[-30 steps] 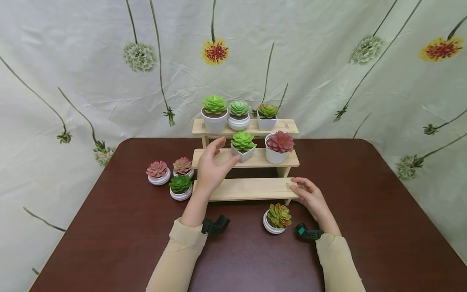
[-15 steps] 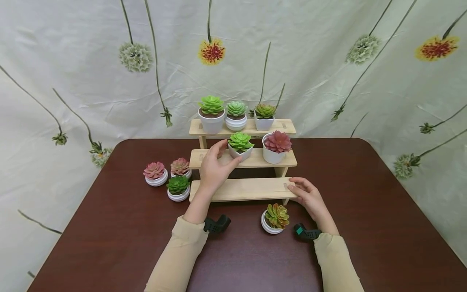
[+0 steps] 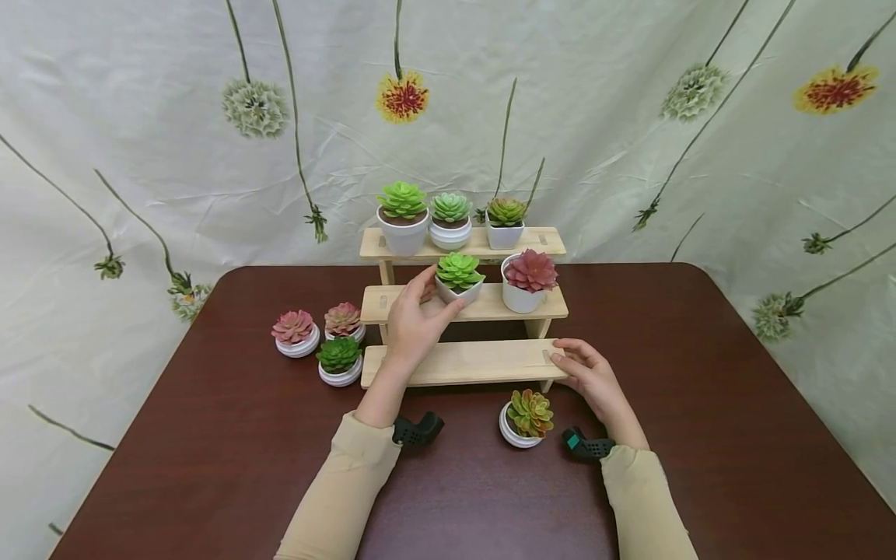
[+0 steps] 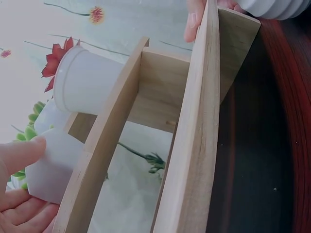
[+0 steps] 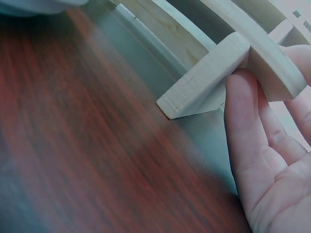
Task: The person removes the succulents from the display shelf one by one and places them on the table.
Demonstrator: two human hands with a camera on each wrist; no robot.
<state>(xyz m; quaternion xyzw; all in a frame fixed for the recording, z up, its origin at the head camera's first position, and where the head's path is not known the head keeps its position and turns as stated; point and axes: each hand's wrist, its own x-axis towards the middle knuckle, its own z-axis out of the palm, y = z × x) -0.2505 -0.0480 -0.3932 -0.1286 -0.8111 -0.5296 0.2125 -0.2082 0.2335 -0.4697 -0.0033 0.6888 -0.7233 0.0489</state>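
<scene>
My left hand (image 3: 414,320) pinches a bright green succulent in a white angular pot (image 3: 459,291) on the middle step of the wooden stand (image 3: 462,362). In the left wrist view, the thumb lies against the near face of the angular pot (image 4: 54,167), with the fingers at its other side. My right hand (image 3: 596,383) grips the right end of the lowest step. Seen from the right wrist, fingers (image 5: 243,104) reach under the step (image 5: 272,63) beside its leg. A red succulent in a white round pot (image 3: 522,297) stands to the right on the middle step.
Three succulents, two of them green (image 3: 402,229), stand along the top step. Left of the stand are a pink succulent (image 3: 294,334), a pinkish one (image 3: 343,320) and a dark green one (image 3: 339,358). A yellow-orange succulent (image 3: 528,416) sits in front, near the right wrist.
My left hand's fingers have come down and closed in on the bright green succulent's pot. The right hand keeps its grip on the step. The head view has shifted slightly.
</scene>
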